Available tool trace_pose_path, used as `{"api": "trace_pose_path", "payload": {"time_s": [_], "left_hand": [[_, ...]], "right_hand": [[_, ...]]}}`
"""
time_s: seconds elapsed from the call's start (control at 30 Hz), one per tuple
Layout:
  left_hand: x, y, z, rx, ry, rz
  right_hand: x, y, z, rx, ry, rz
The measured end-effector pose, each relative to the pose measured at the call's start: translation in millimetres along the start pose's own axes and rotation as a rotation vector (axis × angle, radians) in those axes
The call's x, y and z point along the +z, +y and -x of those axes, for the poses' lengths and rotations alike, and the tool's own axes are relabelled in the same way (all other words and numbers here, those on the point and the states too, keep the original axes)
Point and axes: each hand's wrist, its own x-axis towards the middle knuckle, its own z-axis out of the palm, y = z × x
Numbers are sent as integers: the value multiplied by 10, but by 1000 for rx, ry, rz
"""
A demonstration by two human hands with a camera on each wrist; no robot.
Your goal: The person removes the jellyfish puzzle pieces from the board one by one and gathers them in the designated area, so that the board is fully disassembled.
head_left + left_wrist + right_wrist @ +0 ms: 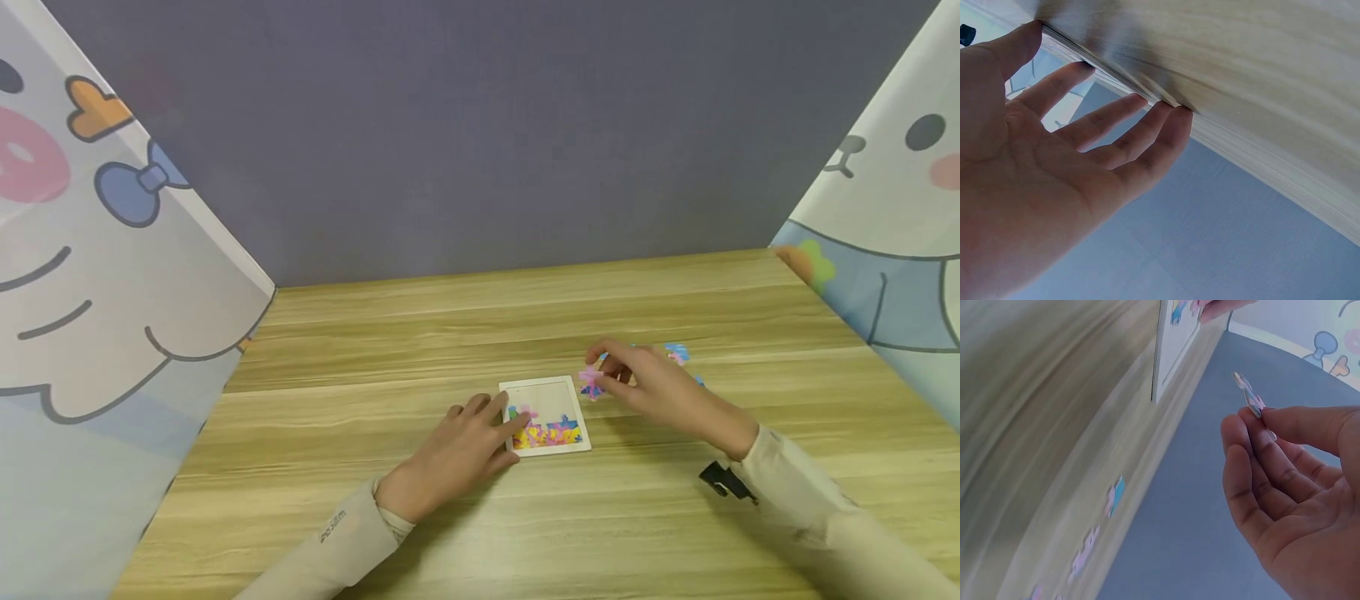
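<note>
A square white puzzle tray (545, 452) lies on the wooden table, its lower part filled with joined yellow, pink and blue jigsaw pieces (547, 434). My left hand (459, 450) rests along the tray's left side, fingers spread, one fingertip over the pieces. In the left wrist view those fingertips touch the tray's edge and the tabletop. Between thumb and fingertips, my right hand (660, 387) pinches a pink and blue jigsaw piece (590, 383). The right wrist view shows this piece (1249, 394) lifted clear of the table, nearly edge-on.
Several loose jigsaw pieces (677, 351) lie beyond the right hand, some partly hidden by it. A black clip-like object (726, 482) is by the right sleeve. A dark grey panel (480, 142) stands behind the table, with cartoon-printed panels at both sides.
</note>
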Motion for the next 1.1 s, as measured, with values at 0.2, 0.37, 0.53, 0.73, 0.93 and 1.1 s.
{"api": "trace_pose_path", "payload": {"time_s": [0.2, 0.37, 0.53, 0.73, 0.93, 1.1], "left_hand": [[-5, 1, 8, 6, 8, -11], [-14, 1, 14, -1, 13, 11], [1, -11, 10, 3, 9, 20], [8, -20, 9, 8, -2, 18], [3, -23, 6, 17, 8, 16], [5, -26, 9, 11, 11, 14]], "right_hand": [[-164, 19, 54, 9, 21, 11], [-275, 44, 55, -28, 68, 24], [-305, 144, 50, -22, 90, 34], [-302, 291, 52, -19, 80, 32], [-356, 381, 72, 33, 25, 30], [-409, 462, 84, 84, -23, 15]]}}
